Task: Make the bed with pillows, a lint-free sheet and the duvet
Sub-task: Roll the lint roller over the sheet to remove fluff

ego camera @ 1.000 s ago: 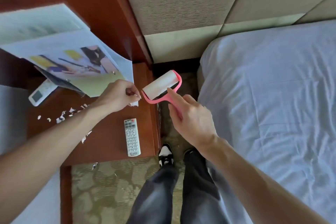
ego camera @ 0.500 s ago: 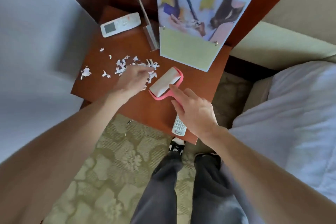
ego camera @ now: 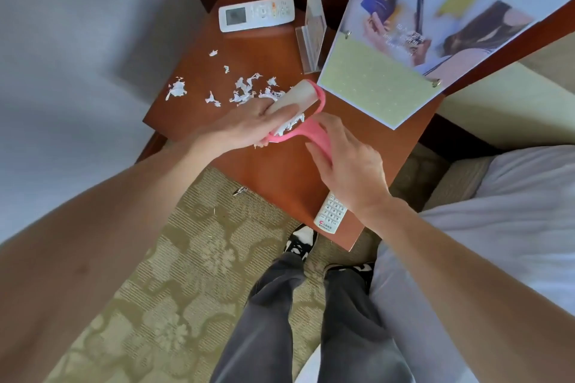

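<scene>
1. Moving off the paper scraps (ego camera: 245, 91) since half a second ago, the left hand (ego camera: 249, 124) is now wrapping over the white roll of the lint roller (ego camera: 306, 131).
2. The right hand (ego camera: 351, 165) is still gripping the pink handle, fingers curled round it.
3. The lint roller is sitting over the nightstand (ego camera: 273, 174), now swung so its roll is pointing toward the calendar (ego camera: 382, 87), with white bits clinging underneath.
4. The sheet (ego camera: 497, 211) is lying on the bed at the right, apart from both hands.
5. The white remote (ego camera: 256, 14) and the keypad remote (ego camera: 330, 215) are staying put.
</scene>
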{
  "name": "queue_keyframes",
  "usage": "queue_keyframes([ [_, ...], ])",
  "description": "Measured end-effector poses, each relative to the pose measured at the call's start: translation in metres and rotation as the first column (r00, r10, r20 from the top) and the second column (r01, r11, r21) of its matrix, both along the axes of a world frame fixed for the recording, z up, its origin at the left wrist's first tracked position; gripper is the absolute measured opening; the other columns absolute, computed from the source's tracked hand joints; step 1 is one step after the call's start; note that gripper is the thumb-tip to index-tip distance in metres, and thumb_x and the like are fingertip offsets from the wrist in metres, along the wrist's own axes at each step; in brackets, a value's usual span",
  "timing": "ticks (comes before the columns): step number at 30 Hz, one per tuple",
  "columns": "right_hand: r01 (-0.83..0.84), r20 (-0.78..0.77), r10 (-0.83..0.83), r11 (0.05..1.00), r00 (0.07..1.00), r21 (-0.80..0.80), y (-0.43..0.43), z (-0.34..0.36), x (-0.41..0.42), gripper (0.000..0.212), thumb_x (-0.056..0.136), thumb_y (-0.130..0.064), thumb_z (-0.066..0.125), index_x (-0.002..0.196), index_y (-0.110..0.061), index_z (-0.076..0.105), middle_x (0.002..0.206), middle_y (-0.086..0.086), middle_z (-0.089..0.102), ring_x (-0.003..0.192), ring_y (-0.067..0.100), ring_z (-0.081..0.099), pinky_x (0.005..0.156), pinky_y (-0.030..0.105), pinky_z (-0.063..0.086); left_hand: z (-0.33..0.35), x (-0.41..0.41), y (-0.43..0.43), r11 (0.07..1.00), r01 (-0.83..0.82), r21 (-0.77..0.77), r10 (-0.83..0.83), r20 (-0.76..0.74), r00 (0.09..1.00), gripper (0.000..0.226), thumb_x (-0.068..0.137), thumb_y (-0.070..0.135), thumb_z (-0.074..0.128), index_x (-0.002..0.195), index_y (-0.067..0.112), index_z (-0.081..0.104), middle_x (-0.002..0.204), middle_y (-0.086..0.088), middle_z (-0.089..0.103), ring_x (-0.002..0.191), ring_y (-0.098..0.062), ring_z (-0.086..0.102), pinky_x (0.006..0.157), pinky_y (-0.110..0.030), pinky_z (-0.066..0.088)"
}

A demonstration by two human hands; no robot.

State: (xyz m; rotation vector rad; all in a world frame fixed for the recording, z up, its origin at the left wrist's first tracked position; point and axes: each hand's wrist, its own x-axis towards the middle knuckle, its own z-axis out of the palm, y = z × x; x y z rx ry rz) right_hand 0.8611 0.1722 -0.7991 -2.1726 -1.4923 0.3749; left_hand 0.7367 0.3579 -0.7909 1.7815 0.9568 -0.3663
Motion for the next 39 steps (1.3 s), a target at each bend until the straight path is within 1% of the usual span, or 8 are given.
queue_keyframes([
  [4, 0.057, 0.061, -0.055, 0.998, 0.997, -0.022, 0.008, 0.001, 0.012, 0.039, 0.104, -0.039, 0.049, 0.136, -0.017, 0.046, 0.098, 0.002, 0.068, 0.069, 0.031, 0.070, 0.058, 0.048, 0.060, -0.003, -0.007, 0.013, 0.988, 0.016, 0.155, -0.008, -0.052, 0.999, 0.060, 0.106, 0.061, 0.030, 0.086, 0.021, 0.071, 0.073, 0.004, 0.068, 0.065, -0.021, 0.065, 0.070, -0.034, 0.053],
  [7, 0.079, 0.082, -0.074, 0.995, 0.994, -0.065, 0.012, 0.003, 0.013, 0.045, 0.104, -0.036, 0.051, 0.144, -0.020, 0.040, 0.103, 0.004, 0.069, 0.072, 0.034, 0.071, 0.063, 0.050, 0.060, -0.006, -0.001, 0.017, 0.900, -0.097, 0.425, 0.115, -0.016, 0.993, 0.049, 0.109, 0.047, 0.033, 0.103, 0.017, 0.071, 0.101, -0.001, 0.074, 0.092, -0.024, 0.071, 0.076, -0.033, 0.053],
  [11, 0.074, 0.071, -0.069, 0.995, 0.995, -0.066, 0.014, 0.008, 0.008, 0.052, 0.103, -0.038, 0.051, 0.148, -0.025, 0.030, 0.105, 0.004, 0.069, 0.069, 0.035, 0.070, 0.061, 0.050, 0.059, -0.002, 0.020, 0.007, 0.984, -0.019, 0.174, 0.008, 0.061, 0.998, 0.050, 0.099, 0.066, 0.048, 0.130, 0.027, 0.055, 0.114, 0.007, 0.065, 0.096, -0.013, 0.066, 0.070, -0.025, 0.048],
  [19, 0.115, 0.031, -0.112, 0.989, 0.993, -0.092, -0.003, 0.002, 0.012, 0.051, 0.102, -0.037, 0.056, 0.147, -0.025, 0.034, 0.106, 0.001, 0.070, 0.072, 0.029, 0.070, 0.063, 0.047, 0.060, -0.012, 0.020, 0.001, 0.984, 0.179, 0.000, -0.177, -0.118, 0.977, 0.049, 0.105, 0.060, 0.033, 0.115, 0.019, 0.057, 0.093, -0.003, 0.073, 0.070, -0.016, 0.070, 0.078, -0.035, 0.054],
  [24, 0.162, 0.035, -0.159, 0.983, 0.987, -0.088, -0.011, 0.001, 0.018, 0.050, 0.102, -0.033, 0.057, 0.148, -0.021, 0.041, 0.104, 0.001, 0.069, 0.067, 0.028, 0.067, 0.061, 0.043, 0.059, -0.027, 0.013, 0.003, 0.954, -0.063, 0.292, 0.077, -0.037, 0.996, 0.041, 0.107, 0.044, 0.038, 0.108, 0.014, 0.067, 0.100, 0.005, 0.073, 0.093, -0.019, 0.070, 0.082, -0.038, 0.055],
  [27, 0.128, 0.007, -0.128, 0.985, 0.992, -0.115, -0.012, 0.004, 0.020, 0.052, 0.103, -0.036, 0.055, 0.150, -0.022, 0.039, 0.105, 0.002, 0.070, 0.067, 0.028, 0.066, 0.061, 0.045, 0.059, -0.023, 0.025, -0.007, 0.990, -0.046, 0.134, 0.037, 0.075, 0.997, 0.037, 0.103, 0.054, 0.049, 0.125, 0.027, 0.063, 0.119, 0.011, 0.068, 0.108, -0.009, 0.063, 0.085, -0.028, 0.046],
  [32, 0.143, -0.038, -0.148, 0.984, 0.988, -0.107, -0.007, 0.015, 0.022, 0.054, 0.102, -0.036, 0.058, 0.149, -0.024, 0.037, 0.103, -0.001, 0.070, 0.074, 0.026, 0.067, 0.068, 0.042, 0.058, -0.026, 0.038, -0.009, 0.955, 0.104, 0.277, -0.126, 0.063, 0.990, 0.036, 0.098, 0.057, 0.058, 0.109, 0.025, 0.067, 0.095, 0.003, 0.069, 0.080, -0.017, 0.067, 0.062, -0.030, 0.046],
  [39, 0.207, -0.041, -0.213, 0.972, 0.976, -0.110, -0.012, 0.016, 0.026, 0.052, 0.102, -0.035, 0.059, 0.148, -0.022, 0.039, 0.102, 0.001, 0.070, 0.074, 0.025, 0.067, 0.067, 0.044, 0.059, -0.020, 0.033, 0.000, 0.895, -0.244, 0.374, 0.154, 0.254, 0.955, 0.027, 0.099, 0.043, 0.062, 0.110, 0.023, 0.076, 0.105, 0.015, 0.074, 0.101, 0.000, 0.066, 0.092, -0.028, 0.054],
])
